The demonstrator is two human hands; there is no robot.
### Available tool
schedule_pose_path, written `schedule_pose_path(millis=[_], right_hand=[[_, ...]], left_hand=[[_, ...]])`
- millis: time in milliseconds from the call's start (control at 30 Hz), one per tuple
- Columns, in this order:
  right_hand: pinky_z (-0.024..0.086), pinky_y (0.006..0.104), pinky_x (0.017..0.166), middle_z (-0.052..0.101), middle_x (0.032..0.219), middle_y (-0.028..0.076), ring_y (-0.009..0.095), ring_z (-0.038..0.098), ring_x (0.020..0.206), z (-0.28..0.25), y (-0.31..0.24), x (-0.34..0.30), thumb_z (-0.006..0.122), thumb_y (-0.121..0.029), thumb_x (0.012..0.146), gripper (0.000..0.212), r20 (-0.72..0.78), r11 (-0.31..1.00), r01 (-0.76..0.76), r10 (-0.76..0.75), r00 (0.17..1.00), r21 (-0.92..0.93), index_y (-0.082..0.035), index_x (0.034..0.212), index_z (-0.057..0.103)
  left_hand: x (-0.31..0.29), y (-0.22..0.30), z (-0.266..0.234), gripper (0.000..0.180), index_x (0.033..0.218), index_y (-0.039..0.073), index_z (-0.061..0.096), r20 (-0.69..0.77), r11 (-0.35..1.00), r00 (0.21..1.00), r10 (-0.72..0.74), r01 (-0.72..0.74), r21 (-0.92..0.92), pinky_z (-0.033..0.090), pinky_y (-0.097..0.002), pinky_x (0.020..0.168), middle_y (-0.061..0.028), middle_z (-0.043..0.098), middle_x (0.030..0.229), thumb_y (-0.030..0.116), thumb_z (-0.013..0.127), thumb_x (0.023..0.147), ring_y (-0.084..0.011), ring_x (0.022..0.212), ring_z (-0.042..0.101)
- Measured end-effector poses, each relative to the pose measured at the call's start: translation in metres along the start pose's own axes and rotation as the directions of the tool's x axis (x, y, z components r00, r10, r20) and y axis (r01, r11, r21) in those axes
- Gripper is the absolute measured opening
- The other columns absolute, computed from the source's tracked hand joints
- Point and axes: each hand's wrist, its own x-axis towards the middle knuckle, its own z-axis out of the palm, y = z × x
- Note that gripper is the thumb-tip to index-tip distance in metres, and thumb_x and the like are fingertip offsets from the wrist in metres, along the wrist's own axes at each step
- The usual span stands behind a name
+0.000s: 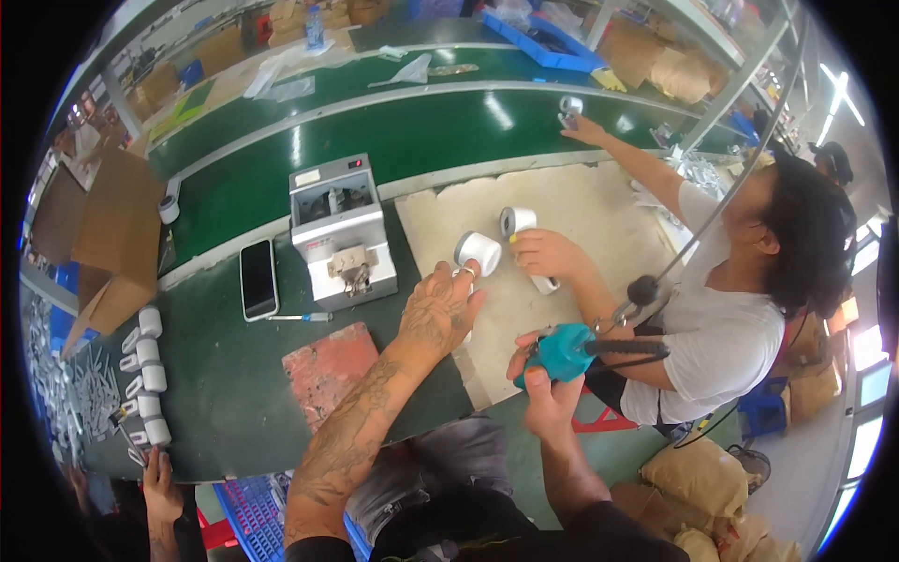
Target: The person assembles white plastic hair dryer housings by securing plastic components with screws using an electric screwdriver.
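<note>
My left hand reaches over the cardboard-covered part of the bench, its fingers closed round a white cylindrical part with a grey-rimmed end; the part's lower portion is hidden under my hand. My right hand grips a teal electric screwdriver, which hangs from a cable with a black coiled lead at its end. Beside my left hand lies a similar white part, with a co-worker's hand at it. A reddish worn square pad sits under my left forearm.
A grey metal bench machine stands beyond the pad, with a phone and pen nearby. White parts line the left edge by metal pieces and another person's hand. Beyond runs a green conveyor. A co-worker sits right.
</note>
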Motion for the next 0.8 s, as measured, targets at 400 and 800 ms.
schedule_pose_path(millis=[400, 800], right_hand=[[0.046, 0.0316, 0.064, 0.061, 0.080, 0.008, 0.017, 0.060, 0.072, 0.071, 0.011, 0.019, 0.057, -0.052, 0.103, 0.060, 0.230, 0.994, -0.106, 0.096, 0.968, 0.031, 0.007, 0.115, 0.058], [0.045, 0.0340, 0.061, 0.053, 0.071, 0.006, 0.019, 0.053, 0.062, 0.137, -0.006, 0.072, 0.055, -0.074, 0.094, 0.079, 0.290, 0.962, -0.038, -0.044, 0.956, 0.269, 0.002, 0.116, 0.055]], left_hand=[[-0.134, -0.056, -0.076, 0.030, 0.106, 0.006, 0.074, -0.338, 0.975, 0.930, -0.145, 0.076, -0.209, 0.054, -0.0416, 0.088, -0.0111, 0.071, 0.105, 0.016, 0.084, 0.080, -0.0321, 0.096, 0.069], [-0.141, -0.074, -0.075, 0.025, 0.102, 0.002, 0.073, -0.363, 0.966, 0.930, -0.064, -0.034, -0.256, 0.053, -0.0445, 0.087, -0.0093, 0.068, 0.098, 0.017, 0.081, 0.083, -0.0348, 0.097, 0.065]])
